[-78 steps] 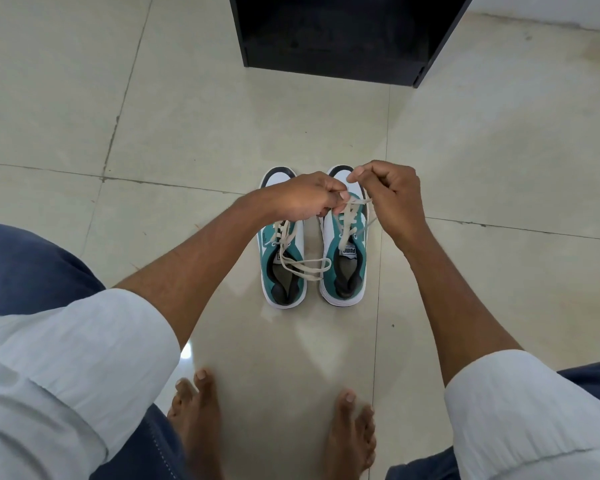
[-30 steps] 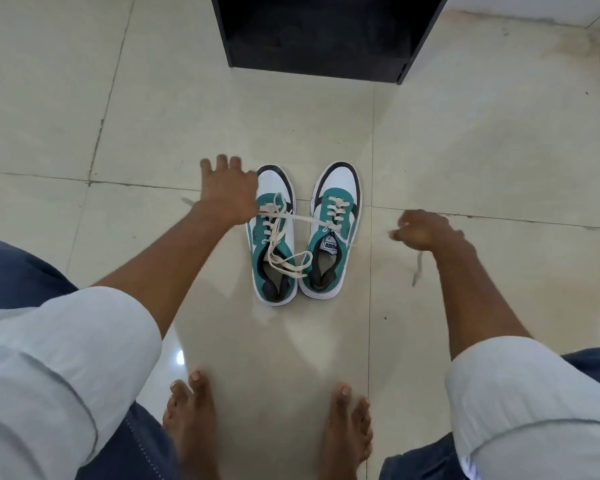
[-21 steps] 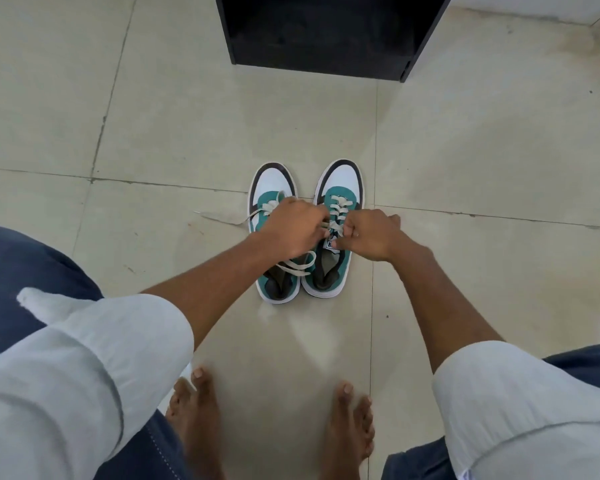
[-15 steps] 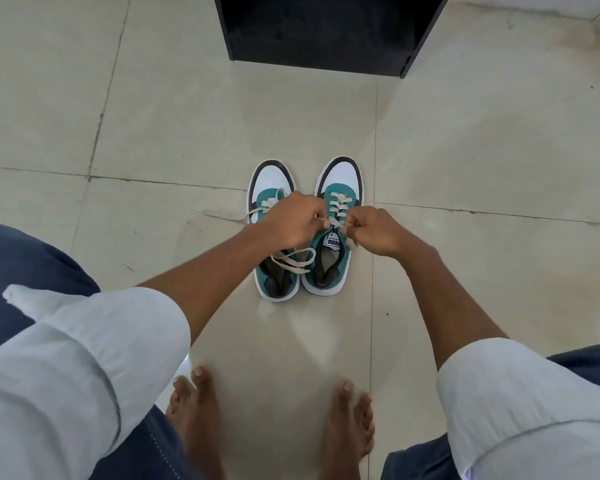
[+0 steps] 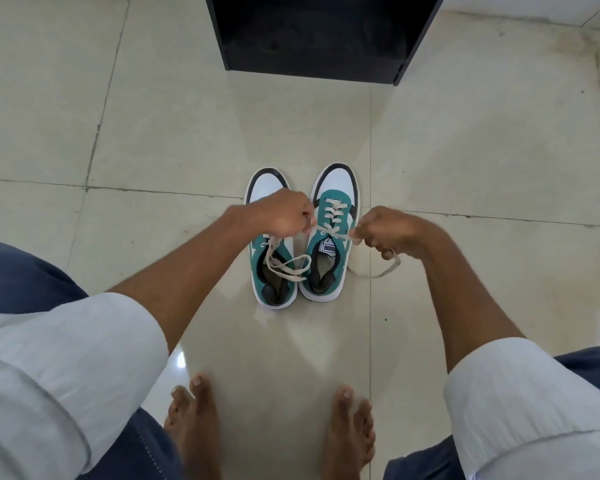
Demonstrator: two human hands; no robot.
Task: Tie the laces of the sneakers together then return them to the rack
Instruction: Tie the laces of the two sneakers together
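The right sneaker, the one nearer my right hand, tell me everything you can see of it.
The right sneaker stands upright on the tiled floor, toe toward the black rack, beside its mate. It has a white toe with dark trim, a teal upper, a white sole and cream laces. A lace runs taut over it between the left hand and right hand, its loose end trailing onto the floor.
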